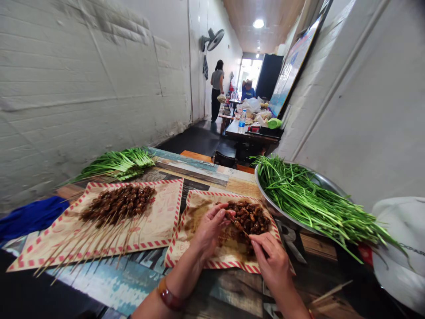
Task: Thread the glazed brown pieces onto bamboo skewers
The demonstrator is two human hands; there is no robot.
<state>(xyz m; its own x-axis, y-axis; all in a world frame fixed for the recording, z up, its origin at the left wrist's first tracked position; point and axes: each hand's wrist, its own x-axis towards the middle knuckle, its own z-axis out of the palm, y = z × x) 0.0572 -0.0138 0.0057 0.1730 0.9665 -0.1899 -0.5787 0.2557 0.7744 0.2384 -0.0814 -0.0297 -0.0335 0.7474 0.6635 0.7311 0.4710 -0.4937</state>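
My left hand is closed in a pinch on small dark meat pieces at the upper end of a thin wooden skewer. The skewer's lower part runs to my right hand, whose thumb and fingers are pressed together on it. Both hands are over a striped paper sheet with brown stains. Behind the skewer lies a pile of dark marinated meat pieces. Loaded meat skewers rest in a row on a second striped sheet to the left, their bare sticks pointing towards me.
A metal bowl heaped with green chives stands right, and more chives lie at the back left. Loose sticks are at the lower right. A blue cloth lies left. Two people are farther back, near a cluttered table.
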